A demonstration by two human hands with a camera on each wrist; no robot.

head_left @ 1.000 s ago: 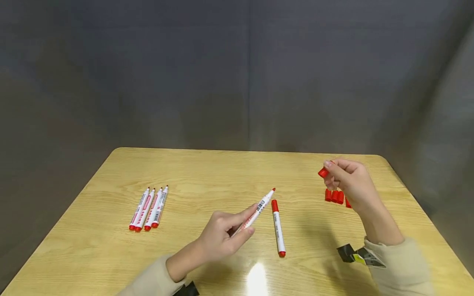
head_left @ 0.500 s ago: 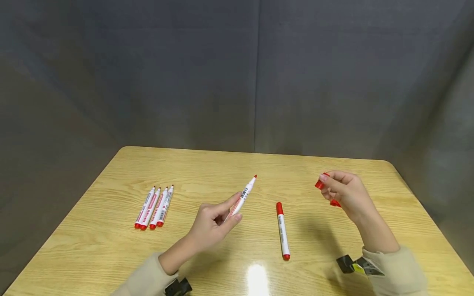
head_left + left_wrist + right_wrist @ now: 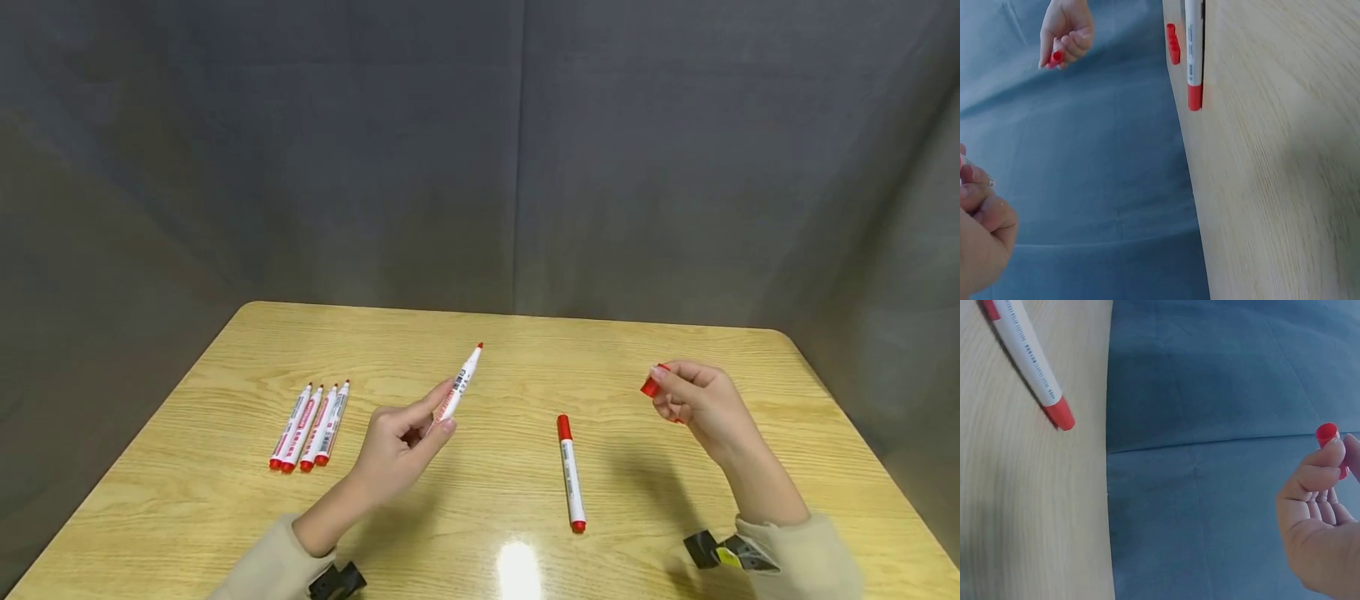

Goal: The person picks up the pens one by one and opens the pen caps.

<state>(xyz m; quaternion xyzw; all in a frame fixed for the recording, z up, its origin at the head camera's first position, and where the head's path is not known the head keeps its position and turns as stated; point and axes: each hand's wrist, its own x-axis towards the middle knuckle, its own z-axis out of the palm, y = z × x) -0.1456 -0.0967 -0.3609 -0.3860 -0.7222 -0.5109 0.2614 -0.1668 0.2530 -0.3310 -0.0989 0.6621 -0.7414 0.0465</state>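
Note:
My left hand (image 3: 397, 442) grips an uncapped white marker (image 3: 455, 387), its red tip angled up and to the right above the table. Between thumb and forefinger, my right hand (image 3: 705, 408) pinches a red marker cap (image 3: 650, 387); the cap's open end shows in the right wrist view, where the cap (image 3: 1327, 432) sticks out past the fingers. The two hands are well apart. Between them on the table lies a capped marker (image 3: 572, 475) with a white barrel and red ends.
At the left, several uncapped markers (image 3: 311, 427) lie side by side, tips away from me. Red caps (image 3: 1174, 45) stand on the table beyond the capped marker in the left wrist view; the right hand mostly hides them in the head view. A dark curtain (image 3: 480, 167) hangs behind the table.
My left hand has moved left with the marker, tilting it more upright. My right hand has lowered slightly with the cap still pinched, now covering most of the caps behind it.

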